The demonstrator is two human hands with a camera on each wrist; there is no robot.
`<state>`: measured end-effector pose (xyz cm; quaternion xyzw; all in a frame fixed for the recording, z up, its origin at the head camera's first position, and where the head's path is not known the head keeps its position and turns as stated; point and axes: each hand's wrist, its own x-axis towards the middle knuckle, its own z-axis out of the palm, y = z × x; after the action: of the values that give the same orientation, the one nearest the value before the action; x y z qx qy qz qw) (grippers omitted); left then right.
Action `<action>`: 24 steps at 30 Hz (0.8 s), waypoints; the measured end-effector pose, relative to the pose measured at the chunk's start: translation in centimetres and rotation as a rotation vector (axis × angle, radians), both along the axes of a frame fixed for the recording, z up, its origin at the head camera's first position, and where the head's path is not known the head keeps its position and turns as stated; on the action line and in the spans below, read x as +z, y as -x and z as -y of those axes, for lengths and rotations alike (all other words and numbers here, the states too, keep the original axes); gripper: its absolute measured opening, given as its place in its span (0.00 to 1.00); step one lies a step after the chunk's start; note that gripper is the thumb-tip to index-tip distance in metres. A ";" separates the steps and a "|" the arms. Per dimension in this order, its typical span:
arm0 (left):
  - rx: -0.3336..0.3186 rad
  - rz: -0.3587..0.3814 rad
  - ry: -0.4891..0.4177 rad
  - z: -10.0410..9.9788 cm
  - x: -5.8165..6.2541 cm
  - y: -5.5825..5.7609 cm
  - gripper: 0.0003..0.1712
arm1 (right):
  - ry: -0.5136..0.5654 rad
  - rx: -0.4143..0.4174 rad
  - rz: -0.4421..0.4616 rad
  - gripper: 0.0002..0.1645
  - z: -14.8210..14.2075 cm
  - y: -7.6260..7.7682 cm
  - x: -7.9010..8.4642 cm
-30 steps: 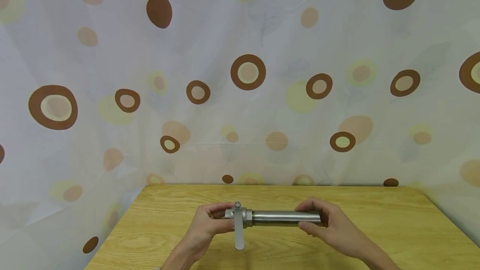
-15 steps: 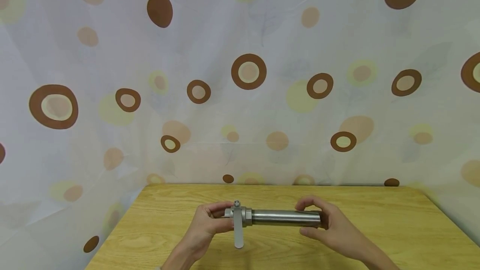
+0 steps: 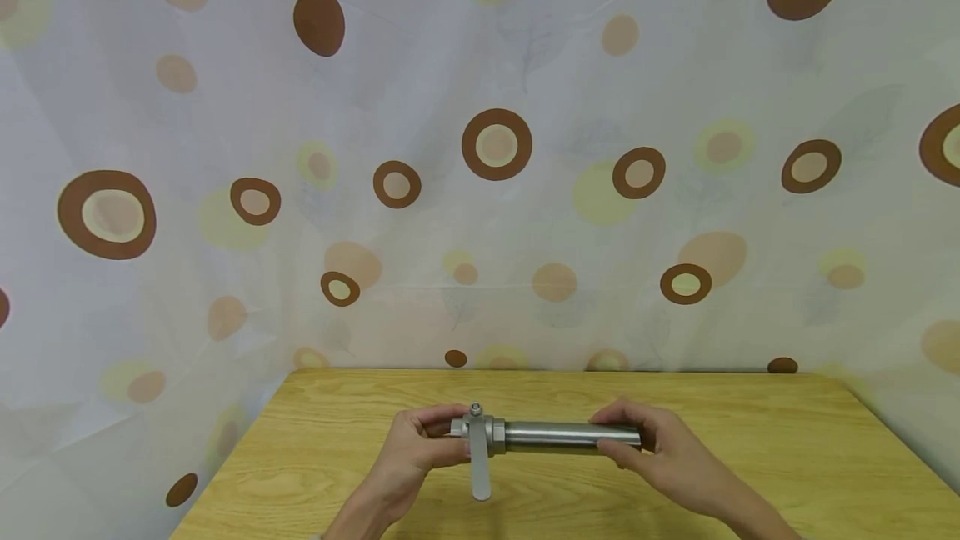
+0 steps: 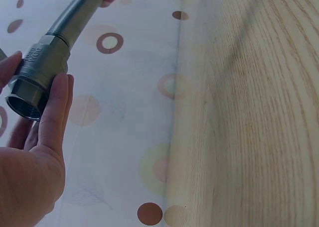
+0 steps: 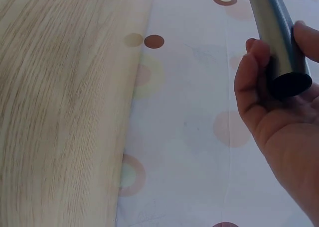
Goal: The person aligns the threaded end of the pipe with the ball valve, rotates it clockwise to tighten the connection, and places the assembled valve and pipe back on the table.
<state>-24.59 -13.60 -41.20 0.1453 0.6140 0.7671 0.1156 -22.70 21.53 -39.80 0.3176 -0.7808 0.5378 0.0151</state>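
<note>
A steel ball valve [image 3: 492, 433] with a flat lever handle [image 3: 480, 469] is joined end to end with a shiny metal pipe [image 3: 555, 435]. My left hand [image 3: 411, 450] grips the valve body, thumb in front and fingers behind; the lever points down toward me. In the left wrist view the valve's open threaded end [image 4: 26, 106] faces the camera. Around the pipe's far right end, the thumb and fingers of my right hand [image 3: 660, 452] close from both sides. The right wrist view shows the pipe's dark open end [image 5: 290, 84] beside my palm. Valve and pipe lie level, held over the table.
Under both hands spreads a wood-grain table [image 3: 337, 407]. Behind it and along the sides hangs a pale curtain [image 3: 555, 90] with brown, peach and yellow spots, meeting the table's back edge.
Half a second ago my right fingers stood spread off the pipe's end; now they have closed on it again. The left hand keeps its grip, and the lever has barely shifted.
</note>
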 end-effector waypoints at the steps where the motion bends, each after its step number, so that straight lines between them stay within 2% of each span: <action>1: 0.001 -0.001 0.000 0.0 0.0 0.0 0.25 | -0.005 -0.006 0.022 0.11 0.1 0.0 0.1; 3: 0.002 0.001 -0.001 0.0 0.0 0.0 0.25 | -0.008 -0.007 0.056 0.12 0.2 -0.2 0.2; 6: 0.003 0.001 0.000 0.0 0.0 0.0 0.25 | -0.005 0.005 0.048 0.12 0.3 -0.3 0.2; 14: 0.002 0.001 -0.003 0.0 0.1 -0.1 0.24 | 0.038 0.091 -0.065 0.21 0.1 -0.2 -0.3; 18: -0.010 -0.005 0.001 0.0 0.1 -0.1 0.24 | 0.026 0.069 -0.089 0.19 0.0 -0.2 -0.3; 24: -0.006 -0.005 0.000 0.0 -0.1 0.0 0.25 | 0.013 0.029 -0.056 0.13 0.1 0.0 -0.3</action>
<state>-24.55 -13.59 -41.25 0.1490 0.6141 0.7663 0.1162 -22.70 21.42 -40.13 0.3435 -0.7721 0.5338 0.0312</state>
